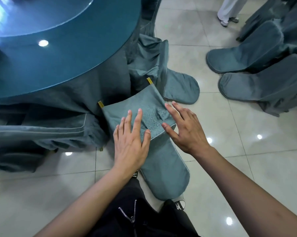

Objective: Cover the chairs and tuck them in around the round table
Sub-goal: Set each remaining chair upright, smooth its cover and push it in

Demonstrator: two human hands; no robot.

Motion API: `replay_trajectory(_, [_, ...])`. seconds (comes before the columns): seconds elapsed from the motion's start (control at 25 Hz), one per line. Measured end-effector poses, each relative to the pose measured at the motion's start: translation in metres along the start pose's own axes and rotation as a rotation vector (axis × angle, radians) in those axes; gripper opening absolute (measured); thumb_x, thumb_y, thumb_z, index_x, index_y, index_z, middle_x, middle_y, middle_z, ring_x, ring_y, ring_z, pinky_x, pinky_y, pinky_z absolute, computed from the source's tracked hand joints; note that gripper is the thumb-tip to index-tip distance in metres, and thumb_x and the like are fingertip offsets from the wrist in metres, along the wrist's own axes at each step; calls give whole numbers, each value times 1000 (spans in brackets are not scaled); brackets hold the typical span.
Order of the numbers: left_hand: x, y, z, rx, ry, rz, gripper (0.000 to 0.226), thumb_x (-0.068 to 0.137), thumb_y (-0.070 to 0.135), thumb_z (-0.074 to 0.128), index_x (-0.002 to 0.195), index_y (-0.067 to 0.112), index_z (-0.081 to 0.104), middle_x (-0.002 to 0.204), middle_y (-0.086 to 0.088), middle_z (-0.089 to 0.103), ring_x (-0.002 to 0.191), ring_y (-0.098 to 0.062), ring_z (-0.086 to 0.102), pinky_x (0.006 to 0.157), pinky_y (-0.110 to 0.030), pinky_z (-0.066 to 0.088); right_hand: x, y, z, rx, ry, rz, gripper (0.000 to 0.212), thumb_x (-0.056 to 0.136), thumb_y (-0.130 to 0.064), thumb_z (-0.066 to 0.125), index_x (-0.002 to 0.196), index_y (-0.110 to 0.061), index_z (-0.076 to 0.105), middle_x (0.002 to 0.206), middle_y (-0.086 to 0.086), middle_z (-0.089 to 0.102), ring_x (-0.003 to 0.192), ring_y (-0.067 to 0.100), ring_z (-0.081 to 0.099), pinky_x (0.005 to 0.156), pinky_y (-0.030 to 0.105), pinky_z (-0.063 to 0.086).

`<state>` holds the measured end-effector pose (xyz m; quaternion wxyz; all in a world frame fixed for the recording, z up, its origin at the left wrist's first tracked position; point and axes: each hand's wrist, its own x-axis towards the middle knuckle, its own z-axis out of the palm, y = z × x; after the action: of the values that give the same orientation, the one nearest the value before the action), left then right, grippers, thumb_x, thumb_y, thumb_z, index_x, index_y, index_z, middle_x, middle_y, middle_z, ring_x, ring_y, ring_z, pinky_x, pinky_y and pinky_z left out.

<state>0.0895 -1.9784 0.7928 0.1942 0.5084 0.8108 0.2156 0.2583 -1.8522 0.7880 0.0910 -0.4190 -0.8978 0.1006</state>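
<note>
at the bottom of the frame are dark trousers [132, 212] with a zip, and two bare arms reach up from there. just above them, in the middle, a teal cover [163, 168] sits over a chair back. its long rounded part hangs down toward the trousers, and its patterned top part lies flat on the seat. two gold chair tips [100, 104] poke out at the far edge of that top part.

the left hand [130, 142] lies flat on the cover with straight, spread fingers. it grips nothing. the right hand [185, 127] is spread wide too, at the cover's right edge. its thumb touches the cloth, but i cannot tell if the other fingers do.

past the hands, in the upper left, stands the round table [62, 53] with a teal cloth hanging down. the chair is just beside it. a second covered chair [178, 88] stands close on the right. more covered chairs [243, 59] fill the upper right. pale floor tiles [247, 168] shine all around.
</note>
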Motion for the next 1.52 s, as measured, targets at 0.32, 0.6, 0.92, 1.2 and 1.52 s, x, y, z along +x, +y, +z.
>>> replay_trajectory(0.32, [-60,47,54,-15,170,-259,63,101,48,33,158,37,10,166,-3,14,152,-26,15,122,-46,16,-17,54,-6,21,-82,-278,63,100,-59,35,156,-31,26,160,2,32,143,20,35,120,42,25])
replay_trajectory(0.6, [-158,112,132,58,281,-474,64,101,46,36,159,34,10,166,-5,15,151,-26,17,121,-48,19,-78,119,3,47,-113,-515,62,100,-55,37,155,-27,31,157,6,36,139,23,39,119,41,27])
replay_trajectory(0.92, [-240,131,199,189,246,-598,64,98,47,29,159,31,16,165,-7,19,151,-29,20,123,-47,15,-150,152,39,111,-153,-535,59,100,-44,48,154,-25,33,156,7,37,134,25,42,113,44,33])
replay_trajectory(1.2, [-268,93,301,187,143,-628,62,99,46,27,158,31,15,165,-5,20,152,-28,17,123,-49,17,-203,205,117,130,-213,-368,63,98,-32,53,156,-24,29,155,10,37,137,29,40,111,43,34])
replay_trajectory(1.52, [-250,50,477,169,-65,-683,63,95,42,25,156,25,30,162,-9,30,149,-31,27,122,-48,20,-263,312,273,71,-490,-218,69,93,-24,59,156,-23,29,157,13,35,138,32,40,114,43,32])
